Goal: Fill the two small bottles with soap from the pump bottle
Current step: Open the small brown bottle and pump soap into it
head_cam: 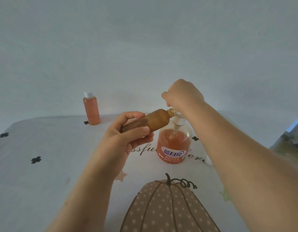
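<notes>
My left hand (pixel 126 136) grips a small brown bottle (pixel 155 119), uncapped and tilted nearly flat, its open neck held against the pump nozzle. My right hand (pixel 183 96) rests closed on top of the pump head of the pump bottle (pixel 173 148), a clear bottle about half full of orange soap with a blue and white label. The nozzle itself is hidden under my right hand. A second small bottle (pixel 92 111), clear, full of orange soap and closed with a white cap, stands upright at the table's far left.
The table (pixel 44 164) carries a white cloth with black crosses, script lettering and a dotted pumpkin print. A small white object (pixel 208 160), maybe a cap, lies behind my right forearm. A pale wall rises behind the table. Dark clutter sits past the right edge.
</notes>
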The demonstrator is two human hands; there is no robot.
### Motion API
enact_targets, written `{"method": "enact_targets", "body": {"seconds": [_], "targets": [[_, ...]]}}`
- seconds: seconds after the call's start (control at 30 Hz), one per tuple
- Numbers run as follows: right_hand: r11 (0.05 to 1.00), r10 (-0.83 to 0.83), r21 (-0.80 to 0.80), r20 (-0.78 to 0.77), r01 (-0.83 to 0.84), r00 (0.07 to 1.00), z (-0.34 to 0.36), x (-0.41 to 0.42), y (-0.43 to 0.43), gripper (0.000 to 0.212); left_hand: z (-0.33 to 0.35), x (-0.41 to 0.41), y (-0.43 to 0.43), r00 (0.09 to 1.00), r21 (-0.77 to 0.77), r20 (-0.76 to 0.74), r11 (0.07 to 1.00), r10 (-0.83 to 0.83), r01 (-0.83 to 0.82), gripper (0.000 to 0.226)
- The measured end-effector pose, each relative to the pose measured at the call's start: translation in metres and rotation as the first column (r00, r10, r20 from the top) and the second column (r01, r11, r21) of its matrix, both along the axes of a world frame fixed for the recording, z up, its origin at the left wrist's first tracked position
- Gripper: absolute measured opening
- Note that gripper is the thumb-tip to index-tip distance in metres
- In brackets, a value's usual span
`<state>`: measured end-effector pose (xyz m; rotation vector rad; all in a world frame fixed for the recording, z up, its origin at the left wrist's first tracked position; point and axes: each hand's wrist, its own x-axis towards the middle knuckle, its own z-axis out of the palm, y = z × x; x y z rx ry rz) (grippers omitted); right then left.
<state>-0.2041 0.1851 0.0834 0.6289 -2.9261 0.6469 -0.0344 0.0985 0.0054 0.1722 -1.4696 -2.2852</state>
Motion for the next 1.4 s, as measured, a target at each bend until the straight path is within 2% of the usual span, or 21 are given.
{"method": "enact_targets", "body": {"seconds": [0.23,0.43,0.53,0.87,1.27,1.4], "targets": [[0.998,0.036,-0.050,-0.071,-0.039,0.997,0.006,0.004,0.005,0.020,0.003,0.002,0.003,0.999,0.002,-0.030,1.000,0.010,-0.010,0.033],[0.994,0.062,0.091,-0.111,-0.052,0.992,0.018,0.008,0.004,0.031,0.006,0.004,0.006,0.998,-0.001,-0.056,1.000,0.004,-0.004,0.033],[0.997,0.047,0.060,-0.118,-0.040,0.992,0.017,0.008,0.004,0.033,0.007,0.004,0.006,0.999,0.008,-0.052,1.000,0.013,-0.012,0.033],[0.997,0.030,0.065,-0.039,-0.028,0.999,0.006,0.006,0.000,0.014,0.004,0.002,0.001,1.000,-0.007,0.001,1.000,0.016,-0.016,0.036],[0.999,0.043,0.021,-0.031,-0.042,0.999,0.008,0.006,0.002,0.015,0.004,0.002,0.005,1.000,0.015,-0.015,1.000,0.012,-0.011,0.037],[0.995,0.056,0.089,-0.088,-0.048,0.995,0.018,0.009,0.001,0.021,0.006,0.004,0.007,0.999,0.015,-0.044,1.000,0.020,-0.020,0.034]]}}
